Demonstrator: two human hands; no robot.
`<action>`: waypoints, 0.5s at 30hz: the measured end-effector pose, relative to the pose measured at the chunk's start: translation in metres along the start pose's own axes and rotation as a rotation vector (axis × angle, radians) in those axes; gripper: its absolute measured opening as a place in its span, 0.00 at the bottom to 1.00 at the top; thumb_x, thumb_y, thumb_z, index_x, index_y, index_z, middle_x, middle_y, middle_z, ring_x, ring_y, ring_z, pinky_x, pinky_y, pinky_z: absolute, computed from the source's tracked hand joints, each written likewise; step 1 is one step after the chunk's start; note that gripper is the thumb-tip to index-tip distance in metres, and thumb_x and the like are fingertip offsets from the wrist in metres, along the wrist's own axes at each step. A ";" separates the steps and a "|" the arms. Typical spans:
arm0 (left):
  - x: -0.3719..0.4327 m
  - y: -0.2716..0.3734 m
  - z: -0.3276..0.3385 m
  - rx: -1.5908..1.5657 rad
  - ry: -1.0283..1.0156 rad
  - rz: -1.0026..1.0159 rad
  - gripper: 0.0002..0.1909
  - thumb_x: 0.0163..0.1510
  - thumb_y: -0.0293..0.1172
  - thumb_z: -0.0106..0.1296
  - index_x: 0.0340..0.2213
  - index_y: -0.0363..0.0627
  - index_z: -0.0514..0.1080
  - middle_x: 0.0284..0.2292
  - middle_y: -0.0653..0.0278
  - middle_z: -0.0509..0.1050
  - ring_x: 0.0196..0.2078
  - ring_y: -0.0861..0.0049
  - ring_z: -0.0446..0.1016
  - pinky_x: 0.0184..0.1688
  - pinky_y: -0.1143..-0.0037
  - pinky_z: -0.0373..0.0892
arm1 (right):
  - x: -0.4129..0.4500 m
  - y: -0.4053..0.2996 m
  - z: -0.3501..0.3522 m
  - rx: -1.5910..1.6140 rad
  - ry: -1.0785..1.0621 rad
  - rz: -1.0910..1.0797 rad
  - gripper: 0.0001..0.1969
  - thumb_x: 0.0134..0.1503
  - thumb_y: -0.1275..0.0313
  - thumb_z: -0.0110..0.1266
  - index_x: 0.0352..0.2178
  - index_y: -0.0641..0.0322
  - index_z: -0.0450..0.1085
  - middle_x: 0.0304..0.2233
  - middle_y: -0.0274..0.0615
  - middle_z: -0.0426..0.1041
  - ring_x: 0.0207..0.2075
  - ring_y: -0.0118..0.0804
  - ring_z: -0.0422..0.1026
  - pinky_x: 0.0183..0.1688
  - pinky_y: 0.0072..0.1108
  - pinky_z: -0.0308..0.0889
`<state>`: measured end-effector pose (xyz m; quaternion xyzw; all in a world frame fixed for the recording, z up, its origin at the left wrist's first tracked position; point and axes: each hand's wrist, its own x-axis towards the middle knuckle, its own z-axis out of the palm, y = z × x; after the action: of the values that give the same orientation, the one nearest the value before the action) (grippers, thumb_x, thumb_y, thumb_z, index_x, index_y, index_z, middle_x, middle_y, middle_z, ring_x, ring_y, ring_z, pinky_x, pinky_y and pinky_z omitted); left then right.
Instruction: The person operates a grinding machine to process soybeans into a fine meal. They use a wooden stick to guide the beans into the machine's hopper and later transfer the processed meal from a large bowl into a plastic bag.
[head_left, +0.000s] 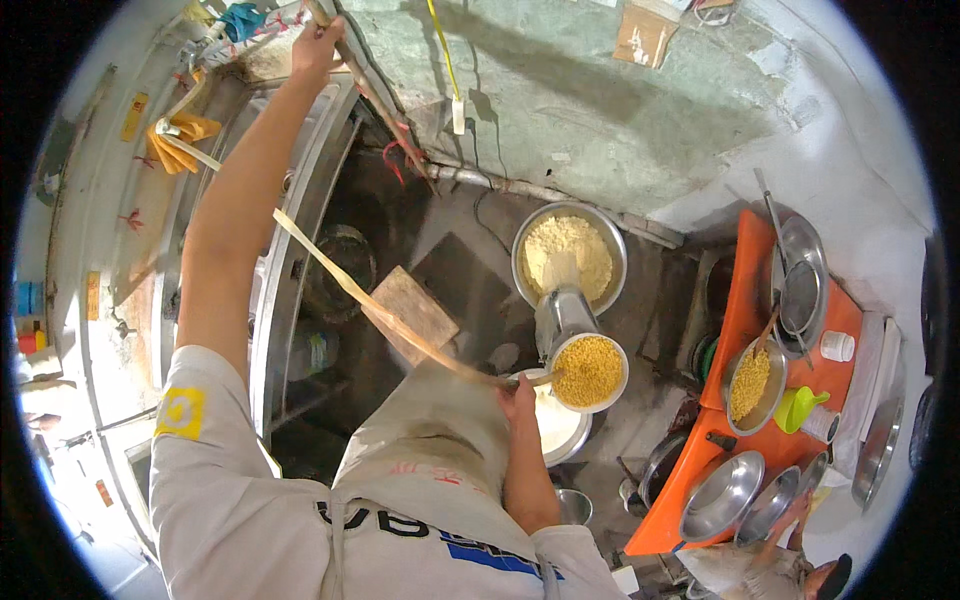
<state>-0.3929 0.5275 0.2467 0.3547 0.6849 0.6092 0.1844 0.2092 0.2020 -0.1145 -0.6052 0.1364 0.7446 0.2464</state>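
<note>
My left hand (316, 51), arm stretched out at the upper left, is closed around a long wooden pole (367, 90) that slants down along the wall's foot, with red ribbon tied near its lower part. My right hand (519, 399) grips a long pale wooden stick (390, 319). The stick's near end reaches into yellow split beans or grains (589, 371) filling a round white-rimmed hopper (624, 382). From the hopper a metal chute (562, 309) leads to a steel bowl (519, 251) heaped with pale yellow meal (566, 251). Partly hidden by my right hand and the hopper is a tub (574, 450) with creamy white contents (551, 424).
An orange table (814, 394) at right carries steel bowls, a strainer (799, 296), a bowl of yellow grains (750, 386) and a green scoop (796, 409). Another person (780, 559) is at lower right. A metal counter (292, 202) runs along the left. A board (412, 315) lies low ahead.
</note>
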 end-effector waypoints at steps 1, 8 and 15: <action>0.007 -0.001 -0.001 0.021 -0.024 0.050 0.15 0.54 0.39 0.55 0.40 0.46 0.67 0.34 0.67 0.72 0.39 0.76 0.71 0.34 0.63 0.73 | -0.002 0.001 0.001 -0.013 -0.014 0.015 0.19 0.58 0.57 0.49 0.42 0.62 0.61 0.34 0.45 0.65 0.35 0.44 0.68 0.35 0.39 0.69; 0.041 0.051 0.023 0.087 -0.008 -0.020 0.12 0.58 0.34 0.48 0.41 0.42 0.65 0.30 0.61 0.70 0.29 0.72 0.70 0.33 0.65 0.73 | -0.005 -0.002 0.006 -0.011 0.138 0.062 0.16 0.60 0.58 0.45 0.35 0.63 0.62 0.28 0.43 0.65 0.29 0.40 0.67 0.32 0.34 0.69; 0.070 0.060 0.038 0.131 -0.028 -0.009 0.08 0.58 0.32 0.47 0.36 0.42 0.64 0.29 0.60 0.70 0.28 0.72 0.70 0.29 0.67 0.73 | -0.025 -0.009 0.014 0.015 0.138 0.028 0.14 0.60 0.60 0.46 0.34 0.61 0.61 0.28 0.43 0.65 0.30 0.41 0.66 0.33 0.35 0.67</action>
<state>-0.3993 0.6045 0.3101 0.3713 0.7222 0.5571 0.1734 0.2063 0.2113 -0.0867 -0.6512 0.1670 0.7035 0.2305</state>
